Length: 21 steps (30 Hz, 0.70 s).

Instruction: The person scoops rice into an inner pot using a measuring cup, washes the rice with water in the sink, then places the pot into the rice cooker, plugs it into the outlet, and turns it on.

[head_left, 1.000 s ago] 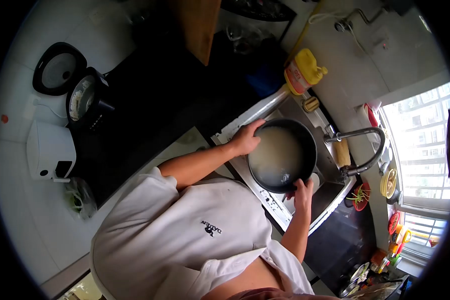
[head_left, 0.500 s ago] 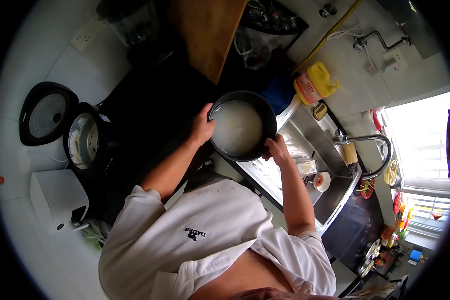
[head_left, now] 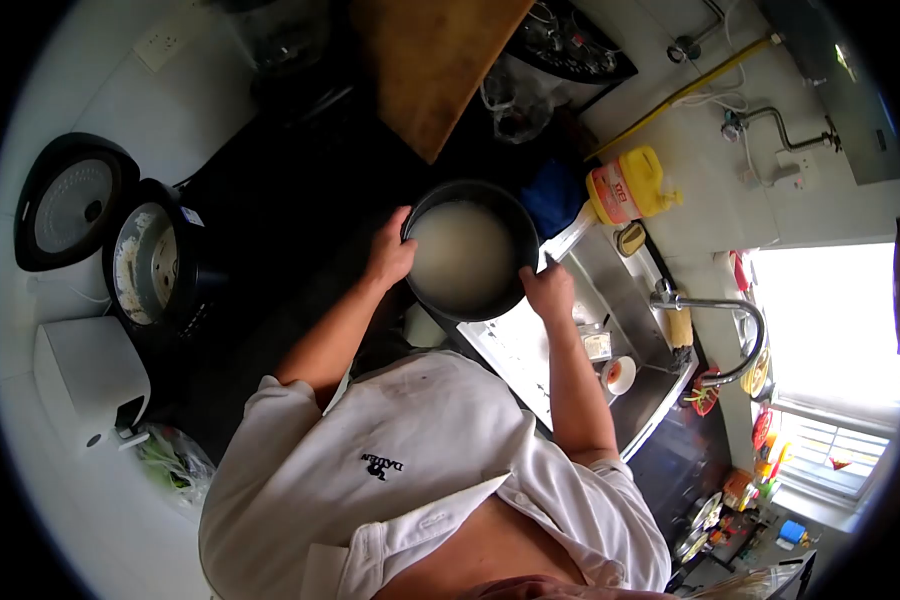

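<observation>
Hands (head_left: 392, 250) (head_left: 550, 292) gripping a dark pot (head_left: 468, 250) of cloudy liquid, yellow jug (head_left: 632, 186) beside the sink (head_left: 620, 270).

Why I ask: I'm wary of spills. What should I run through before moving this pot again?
1. Grip: ok; left hand and right hand hold opposite sides of the pot.
2. Liquid below the rim: ok; none is seen going over.
3. Cooker lid open: ok, swung back.
4. Cooker clean inside: not ok; white residue shows on its inner wall.
5. Sink free for setting the pot down: not ok; a bowl is there.
6. Pot's underside dry: cannot tell; it faces away from view.
</observation>
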Available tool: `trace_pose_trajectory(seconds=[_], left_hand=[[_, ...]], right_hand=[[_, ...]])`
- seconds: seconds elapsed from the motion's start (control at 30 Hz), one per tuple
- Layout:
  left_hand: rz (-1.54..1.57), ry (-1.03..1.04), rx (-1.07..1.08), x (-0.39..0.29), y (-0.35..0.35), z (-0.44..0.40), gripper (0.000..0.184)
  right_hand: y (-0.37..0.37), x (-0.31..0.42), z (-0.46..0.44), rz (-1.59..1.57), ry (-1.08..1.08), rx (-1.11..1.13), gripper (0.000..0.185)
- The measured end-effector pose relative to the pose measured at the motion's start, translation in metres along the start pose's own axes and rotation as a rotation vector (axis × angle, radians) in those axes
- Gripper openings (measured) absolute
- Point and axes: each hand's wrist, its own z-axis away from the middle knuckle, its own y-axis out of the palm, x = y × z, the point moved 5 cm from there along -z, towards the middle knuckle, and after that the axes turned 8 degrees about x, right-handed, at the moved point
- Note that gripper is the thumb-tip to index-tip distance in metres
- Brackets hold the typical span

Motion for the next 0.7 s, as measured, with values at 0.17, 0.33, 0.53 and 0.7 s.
trace_pose_trajectory(seconds=[0.17,0.33,0.53,0.7], left_hand=[[-0.002,-0.029,0.041,-0.004,-0.003,0.002,0.058],[-0.004,-0.006,0.02,-0.003,-0.002,0.003,0.057],[0.012,-0.031,0.047,-0.014,-0.006,0.005,0.057],[0.009,0.016,0.007,-0.008,-0.002,0.004,0.057]], right_hand=[[-0.019,0.062,-0.003,0.47,-0.109,0.08,0.034],[0.003,0.095,-0.017,0.522,-0.302,0.292,0.022],[0.092,0.072,-0.06,0.524,-0.247,0.647,0.029],[0.106,0.118,-0.016,0.331,-0.594,0.795,0.049]])
